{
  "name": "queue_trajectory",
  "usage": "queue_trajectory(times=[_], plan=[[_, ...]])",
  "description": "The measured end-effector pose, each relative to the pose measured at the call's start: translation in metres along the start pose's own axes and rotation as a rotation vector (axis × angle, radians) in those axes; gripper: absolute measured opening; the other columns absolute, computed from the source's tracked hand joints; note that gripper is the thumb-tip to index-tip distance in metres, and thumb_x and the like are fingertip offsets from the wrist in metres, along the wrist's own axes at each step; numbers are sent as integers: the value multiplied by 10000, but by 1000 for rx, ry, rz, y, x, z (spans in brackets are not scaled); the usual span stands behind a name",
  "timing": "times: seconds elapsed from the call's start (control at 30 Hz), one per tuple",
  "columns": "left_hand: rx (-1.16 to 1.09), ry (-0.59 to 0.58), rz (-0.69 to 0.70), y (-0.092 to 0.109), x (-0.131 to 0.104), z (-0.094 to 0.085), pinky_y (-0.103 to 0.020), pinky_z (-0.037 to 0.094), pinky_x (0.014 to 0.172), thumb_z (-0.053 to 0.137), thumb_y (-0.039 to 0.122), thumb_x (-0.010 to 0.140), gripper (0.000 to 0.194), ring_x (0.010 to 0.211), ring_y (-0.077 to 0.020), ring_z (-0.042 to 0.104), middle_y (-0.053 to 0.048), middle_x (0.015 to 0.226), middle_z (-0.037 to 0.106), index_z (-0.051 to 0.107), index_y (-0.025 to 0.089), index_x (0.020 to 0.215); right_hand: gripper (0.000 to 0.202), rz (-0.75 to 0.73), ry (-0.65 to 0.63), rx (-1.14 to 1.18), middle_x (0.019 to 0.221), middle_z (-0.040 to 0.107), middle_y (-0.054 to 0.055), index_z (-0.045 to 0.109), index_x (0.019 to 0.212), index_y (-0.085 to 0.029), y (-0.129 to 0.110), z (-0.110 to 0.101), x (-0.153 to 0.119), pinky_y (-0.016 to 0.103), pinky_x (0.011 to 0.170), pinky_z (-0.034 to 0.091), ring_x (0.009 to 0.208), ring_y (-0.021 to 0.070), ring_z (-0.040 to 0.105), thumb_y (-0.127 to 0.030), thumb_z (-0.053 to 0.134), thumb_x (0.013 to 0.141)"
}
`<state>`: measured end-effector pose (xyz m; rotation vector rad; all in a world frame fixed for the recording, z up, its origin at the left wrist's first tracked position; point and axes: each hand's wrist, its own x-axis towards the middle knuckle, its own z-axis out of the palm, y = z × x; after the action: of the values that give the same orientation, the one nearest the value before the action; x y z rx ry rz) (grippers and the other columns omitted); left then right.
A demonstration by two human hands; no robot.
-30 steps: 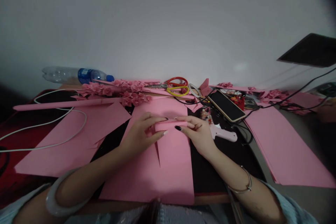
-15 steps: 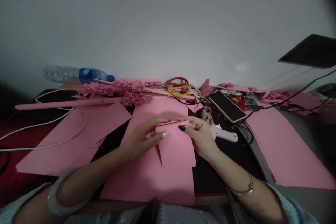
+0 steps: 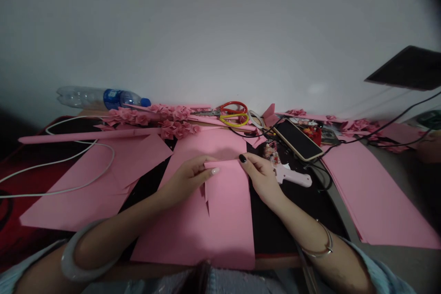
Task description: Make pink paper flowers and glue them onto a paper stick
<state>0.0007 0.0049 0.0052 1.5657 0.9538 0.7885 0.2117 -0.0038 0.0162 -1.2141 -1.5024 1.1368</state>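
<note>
A folded piece of pink paper (image 3: pixel 227 186) is held up between my two hands, its top edge creased over. My left hand (image 3: pixel 193 177) pinches its upper left corner, thumb in front and fingers behind. At the upper right corner, my right hand (image 3: pixel 263 177) grips it the same way, with a black-nailed thumb near the edge. Beneath lies a larger pink sheet (image 3: pixel 193 243) on the dark table. A pale pink glue gun (image 3: pixel 294 177) rests just right of my right hand.
Scissors (image 3: pixel 234 114) with red and yellow handles lie by pink paper flowers (image 3: pixel 177 128) at the back. A phone (image 3: pixel 299 140) sits back right. More pink sheets (image 3: pixel 382 197) are stacked at right. A plastic bottle (image 3: pixel 113 99) lies back left; a white cable (image 3: pixel 113 165) loops below it.
The right hand's thumb has shifted up to the paper's top right corner. The folded top edge now looks flatter, and the hanging part has turned slightly.
</note>
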Motion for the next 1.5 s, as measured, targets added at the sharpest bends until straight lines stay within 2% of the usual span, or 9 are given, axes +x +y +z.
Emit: queue_trajectory(times=[0.1, 0.17, 0.4, 0.5, 0.67, 0.87, 1.03, 1.17, 1.5], plan=[[-44, -35, -17, 2, 0, 1, -259, 509, 668, 550, 341, 885, 206, 805, -162, 630, -30, 892, 678, 649, 186, 980, 477, 57, -40, 21, 582, 281, -47, 365, 589, -200, 1, 0, -1, 245, 476, 226, 536, 95, 248, -533, 487, 909], [-67, -59, -16, 3, 1, 1, -257, 510, 678, 555, 326, 876, 190, 805, -158, 628, -23, 893, 673, 644, 191, 977, 482, 94, -73, 23, 566, 267, -55, 347, 595, -206, 1, 0, -1, 241, 453, 209, 512, 90, 234, -550, 481, 906], [-136, -66, -165, 3, 0, 5, -204, 395, 443, 524, 360, 883, 250, 500, -91, 458, 46, 674, 505, 575, 195, 1064, 282, 100, -99, -14, 669, 565, -12, 644, 887, -175, 0, 4, 0, 221, 435, 291, 486, 92, 377, -452, 628, 832], [-164, -25, -215, 5, -3, 10, -207, 386, 438, 479, 387, 908, 265, 504, -98, 439, 48, 666, 467, 559, 212, 1091, 281, 72, -42, -64, 743, 626, 6, 673, 983, -176, 3, 5, 0, 223, 418, 247, 451, 73, 323, -390, 672, 801], [-133, 20, -202, 2, -5, 16, -255, 424, 493, 450, 377, 913, 253, 562, -133, 514, 16, 752, 577, 556, 232, 1091, 294, 27, -7, -165, 730, 644, 14, 697, 1025, -184, 5, 6, 0, 242, 412, 203, 438, 77, 283, -358, 690, 787], [-72, 41, -5, -1, -4, 15, -358, 509, 826, 508, 279, 881, 224, 1003, -207, 600, -45, 1070, 636, 560, 224, 1091, 290, 3, -30, -251, 620, 609, -14, 696, 1042, -185, 0, 7, -3, 247, 399, 181, 407, 70, 257, -340, 673, 797], [-33, 72, 26, 1, -4, 15, -333, 505, 751, 525, 286, 860, 161, 868, -186, 590, -23, 951, 619, 543, 219, 1006, 243, -40, -51, -215, 767, 667, 7, 670, 995, -206, 0, 7, -5, 235, 412, 258, 436, 68, 331, -320, 689, 782], [-10, 57, -7, 4, -7, 15, -297, 479, 685, 521, 285, 858, 146, 794, -168, 552, -3, 877, 587, 530, 217, 986, 204, -43, -81, -229, 626, 538, -26, 620, 837, -183, -2, 5, -5, 234, 450, 283, 484, 92, 377, -387, 635, 832], [7, -2, 30, 10, -9, 13, -264, 457, 624, 508, 255, 864, 58, 729, -150, 545, 4, 839, 593, 519, 217, 907, 442, -122, -186, -337, 543, 283, -65, 385, 597, -204, -3, 0, -5, 244, 478, 215, 505, 89, 284, -507, 526, 887]])
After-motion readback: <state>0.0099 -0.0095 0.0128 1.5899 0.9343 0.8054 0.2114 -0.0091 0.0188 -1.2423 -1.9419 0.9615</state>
